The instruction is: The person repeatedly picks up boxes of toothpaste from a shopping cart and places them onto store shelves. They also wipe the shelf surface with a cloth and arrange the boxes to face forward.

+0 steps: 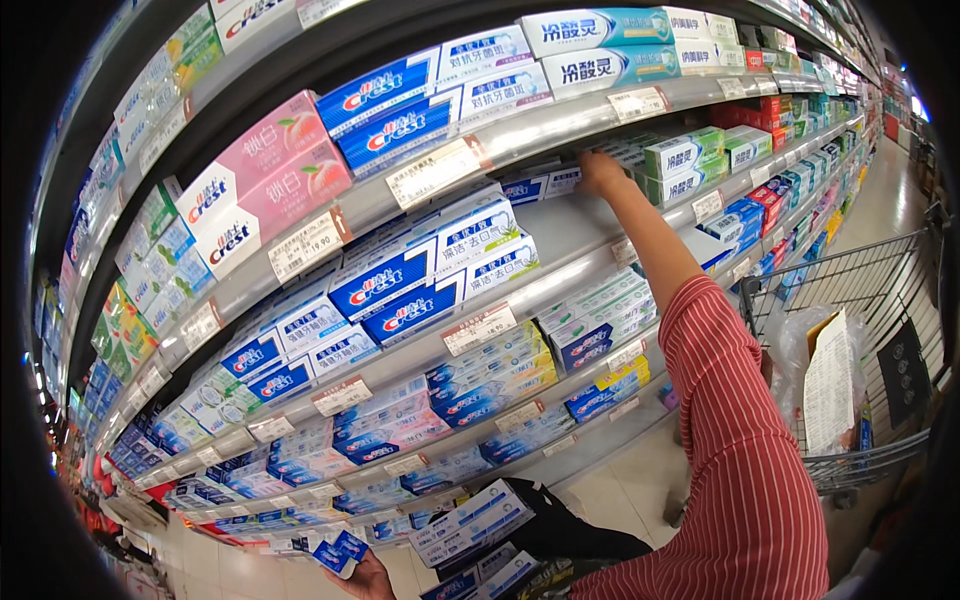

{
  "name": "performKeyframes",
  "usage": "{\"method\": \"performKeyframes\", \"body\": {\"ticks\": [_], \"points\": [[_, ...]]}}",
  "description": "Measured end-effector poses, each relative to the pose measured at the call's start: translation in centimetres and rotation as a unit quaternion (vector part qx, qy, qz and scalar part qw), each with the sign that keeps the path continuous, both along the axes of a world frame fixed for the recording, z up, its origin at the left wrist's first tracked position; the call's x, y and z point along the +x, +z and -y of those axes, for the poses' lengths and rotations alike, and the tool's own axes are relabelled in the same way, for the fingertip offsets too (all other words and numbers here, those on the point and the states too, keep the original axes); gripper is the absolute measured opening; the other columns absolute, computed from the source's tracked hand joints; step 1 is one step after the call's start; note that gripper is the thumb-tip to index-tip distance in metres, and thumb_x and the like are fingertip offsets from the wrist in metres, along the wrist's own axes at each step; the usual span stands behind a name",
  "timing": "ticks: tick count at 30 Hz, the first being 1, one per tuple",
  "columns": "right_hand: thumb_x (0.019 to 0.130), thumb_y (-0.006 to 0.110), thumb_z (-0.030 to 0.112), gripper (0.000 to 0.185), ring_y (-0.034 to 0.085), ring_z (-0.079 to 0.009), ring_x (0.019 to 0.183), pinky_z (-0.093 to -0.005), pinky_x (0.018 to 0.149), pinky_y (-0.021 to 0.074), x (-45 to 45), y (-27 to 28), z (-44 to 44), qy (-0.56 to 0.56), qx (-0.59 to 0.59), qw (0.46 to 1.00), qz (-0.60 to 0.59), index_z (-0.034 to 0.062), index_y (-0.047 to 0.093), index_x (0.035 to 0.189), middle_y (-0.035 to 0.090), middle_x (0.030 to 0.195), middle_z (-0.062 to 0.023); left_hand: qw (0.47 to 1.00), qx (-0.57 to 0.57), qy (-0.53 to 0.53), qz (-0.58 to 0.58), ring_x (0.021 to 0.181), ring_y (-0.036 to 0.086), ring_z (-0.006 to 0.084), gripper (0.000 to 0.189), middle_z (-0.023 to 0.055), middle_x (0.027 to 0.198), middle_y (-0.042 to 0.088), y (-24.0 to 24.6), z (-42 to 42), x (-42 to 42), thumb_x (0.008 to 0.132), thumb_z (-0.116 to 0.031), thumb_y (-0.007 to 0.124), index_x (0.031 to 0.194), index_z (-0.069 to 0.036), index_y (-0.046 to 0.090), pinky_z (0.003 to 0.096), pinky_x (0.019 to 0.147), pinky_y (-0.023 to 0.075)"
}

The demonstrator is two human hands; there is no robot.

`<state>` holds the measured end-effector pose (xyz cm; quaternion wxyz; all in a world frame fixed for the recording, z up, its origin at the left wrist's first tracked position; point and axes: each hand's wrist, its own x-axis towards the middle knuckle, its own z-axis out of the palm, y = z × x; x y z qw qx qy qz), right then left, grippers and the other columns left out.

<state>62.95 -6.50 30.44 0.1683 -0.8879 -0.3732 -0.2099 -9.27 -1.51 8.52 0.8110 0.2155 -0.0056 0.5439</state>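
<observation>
My right hand (600, 174) reaches deep into a shelf bay, its fingers at the end of blue-and-white Crest toothpaste boxes (529, 190) lying near the back. The fingertips are partly hidden, so a grip on a box cannot be made out. Low at the bottom edge, my left hand (364, 579) holds small blue-and-white Crest boxes (339, 553), seen end-on. Stacked white-and-blue toothpaste boxes (474, 523) lie close to my dark-clothed leg (574, 525). Left of the reached-into bay stand more Crest boxes (431, 281), piled two high at the front.
A metal shelf edge (570, 279) with price tags runs below my right forearm. Above it, another shelf edge (525, 139) carries more boxes. Green-and-white toothpaste boxes (684, 161) stand right of my hand. A wire shopping cart (911, 277) at right holds papers (829, 382) and plastic bags.
</observation>
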Motion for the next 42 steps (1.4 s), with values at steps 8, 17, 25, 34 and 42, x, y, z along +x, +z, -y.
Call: {"method": "performKeyframes", "body": {"ticks": [8,17,25,34,42], "points": [[0.07,0.07,0.015,0.036,0.061,-0.0383,0.108,-0.0427,0.094,0.0513,2.5,-0.7,-1.0,0.011,0.001,1.0,0.005,0.0058,0.069,0.105,0.065,0.111,-0.0223,0.999,-0.014,-0.037,0.019,0.121,0.055,0.025,0.04,0.0036,0.124,0.064,-0.8,-1.2,0.0,0.089,-0.034,0.059,0.12,-0.01,0.065,0.0436,0.109,0.0379],[0.057,0.082,0.049,0.075,0.056,-0.0361,0.117,-0.0415,0.098,0.0469,1.7,1.3,-2.3,0.101,-0.031,0.992,0.065,0.0084,0.065,0.118,0.06,0.125,-0.0198,0.998,-0.056,0.015,-0.019,0.112,0.059,0.023,0.047,0.0069,0.12,0.065,-3.3,-3.2,-0.1,0.086,-0.033,0.068,0.125,-0.009,0.06,0.0388,0.1,0.0464],[0.058,0.078,0.063,0.103,0.045,-0.0327,0.131,-0.0382,0.11,0.0344,1.4,2.0,-4.6,0.092,-0.099,0.989,0.058,0.007,0.049,0.139,0.049,0.141,-0.0196,0.981,-0.084,0.16,-0.07,0.115,0.057,0.0237,0.046,0.0048,0.126,0.061,-4.8,-4.8,-0.8,0.09,-0.042,0.061,0.124,-0.012,0.058,0.0406,0.099,0.0469],[0.063,0.074,0.06,0.094,0.047,-0.0307,0.129,-0.0369,0.109,0.035,3.9,-0.2,-3.6,0.143,-0.066,0.986,0.055,0.008,0.051,0.137,0.051,0.138,-0.0187,0.955,-0.184,0.205,-0.109,0.112,0.058,0.0235,0.045,0.0032,0.119,0.064,-7.2,-4.1,-5.4,0.089,-0.048,0.06,0.119,-0.015,0.061,0.046,0.099,0.0448],[0.068,0.071,0.058,0.086,0.048,-0.029,0.126,-0.0356,0.107,0.0355,7.6,0.1,-1.8,0.144,-0.067,0.987,0.011,0.0089,0.053,0.136,0.052,0.136,-0.0179,0.95,-0.208,0.192,-0.132,0.108,0.063,0.0254,0.048,0.0079,0.12,0.064,-10.0,-2.7,-8.9,0.089,-0.049,0.061,0.121,-0.013,0.058,0.0439,0.094,0.0506]]}}
